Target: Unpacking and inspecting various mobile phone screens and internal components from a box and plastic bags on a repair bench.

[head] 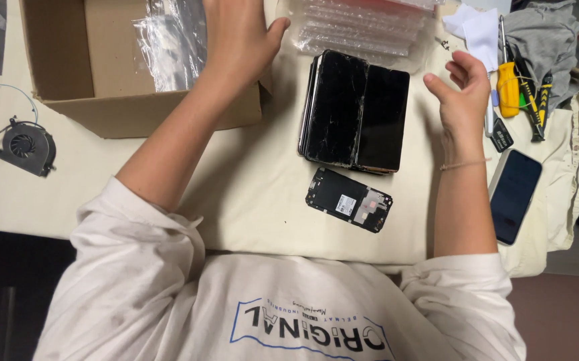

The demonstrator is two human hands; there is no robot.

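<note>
My left hand reaches over the right edge of an open cardboard box. Its palm lies by the clear plastic bags inside and its thumb is spread; the fingertips are cut off by the frame's top. My right hand hovers just right of two side-by-side stacks of black, cracked phone screens, fingers curled apart and holding nothing. In front of the stacks lies an opened phone body with its inner parts showing.
The items sit on a cream cloth-covered table. Also here are a dark phone at the right, a yellow screwdriver and other tools, white tissue, bubble-wrap bags and a small black fan.
</note>
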